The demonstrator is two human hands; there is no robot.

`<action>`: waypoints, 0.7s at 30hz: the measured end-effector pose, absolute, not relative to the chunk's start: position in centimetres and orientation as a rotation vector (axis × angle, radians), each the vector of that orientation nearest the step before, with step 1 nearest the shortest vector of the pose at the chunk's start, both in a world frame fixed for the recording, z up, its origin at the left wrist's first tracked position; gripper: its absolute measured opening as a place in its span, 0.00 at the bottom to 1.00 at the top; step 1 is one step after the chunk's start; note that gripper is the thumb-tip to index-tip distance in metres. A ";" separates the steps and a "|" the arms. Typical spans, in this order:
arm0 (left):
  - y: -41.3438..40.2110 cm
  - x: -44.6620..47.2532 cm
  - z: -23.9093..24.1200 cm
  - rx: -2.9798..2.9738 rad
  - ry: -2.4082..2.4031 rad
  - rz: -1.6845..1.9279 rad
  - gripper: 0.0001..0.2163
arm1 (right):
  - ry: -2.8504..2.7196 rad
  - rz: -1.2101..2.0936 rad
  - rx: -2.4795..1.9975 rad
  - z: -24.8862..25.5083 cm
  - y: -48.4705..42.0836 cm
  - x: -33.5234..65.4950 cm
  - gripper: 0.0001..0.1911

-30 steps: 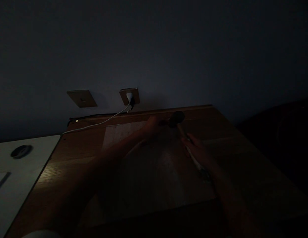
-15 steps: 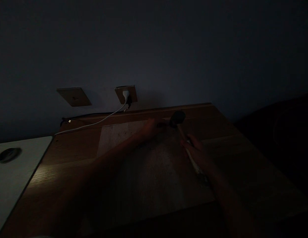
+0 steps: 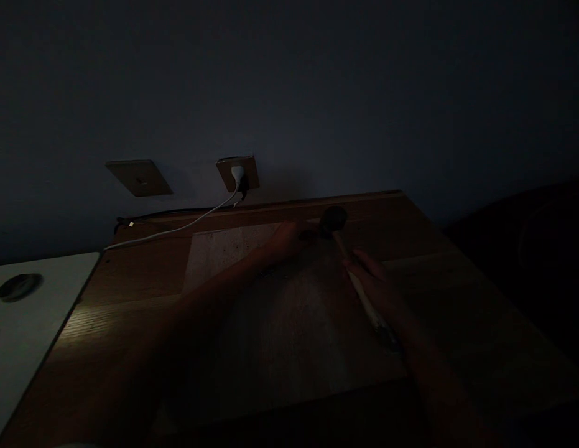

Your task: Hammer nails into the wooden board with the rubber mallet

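My right hand (image 3: 372, 277) is closed round the pale handle of a mallet (image 3: 357, 283), whose dark head points toward the wall. Close to the left side of that head is my left hand (image 3: 291, 238), its fingers curled at the far end of a worn, light-coloured board (image 3: 293, 348). What the left fingers hold is too dark to make out. Beneath my left wrist lies something small and dark on the board; its kind cannot be seen.
The board rests on a wooden table (image 3: 144, 274) against a wall. A white plug (image 3: 237, 174) sits in a wall outlet, its white cable (image 3: 177, 231) running left along the table. A blank-looking wall plate (image 3: 140, 177) is beside it. At left, a round dark object (image 3: 19, 287) lies on a white surface (image 3: 41, 330).
The view has tilted slightly. The mallet and both hands stay in almost the same place, with the mallet's head still beside my left hand.
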State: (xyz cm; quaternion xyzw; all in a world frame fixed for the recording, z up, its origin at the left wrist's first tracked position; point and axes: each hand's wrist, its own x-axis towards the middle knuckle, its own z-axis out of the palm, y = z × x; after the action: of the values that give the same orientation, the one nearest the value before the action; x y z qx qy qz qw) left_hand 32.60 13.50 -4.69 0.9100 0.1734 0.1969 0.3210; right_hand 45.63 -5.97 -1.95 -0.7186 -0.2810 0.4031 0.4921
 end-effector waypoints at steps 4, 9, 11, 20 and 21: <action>13.3 32.5 -4.5 2.331 0.536 0.507 0.12 | -0.654 0.959 -1.749 -1.4 -6.4 45.6 0.23; 13.4 32.6 -4.5 2.290 0.563 0.502 0.15 | -0.696 0.941 -1.724 -0.7 -7.2 45.6 0.24; 13.4 32.6 -4.4 2.283 0.559 0.487 0.17 | -0.733 0.973 -1.729 -0.6 -7.3 45.6 0.23; 13.5 32.7 -5.1 2.187 0.523 0.535 0.27 | -0.847 1.004 -1.739 -0.5 -7.4 44.7 0.25; 13.6 32.7 -5.2 2.190 0.526 0.540 0.28 | -0.849 1.013 -1.743 -0.5 -7.3 44.6 0.25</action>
State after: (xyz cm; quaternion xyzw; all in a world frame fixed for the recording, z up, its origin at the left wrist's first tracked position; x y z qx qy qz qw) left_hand 32.70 13.57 -5.23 0.8661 0.2080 0.2137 0.4011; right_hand 44.64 -7.35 -0.55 -0.7079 -0.3446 0.4115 0.4592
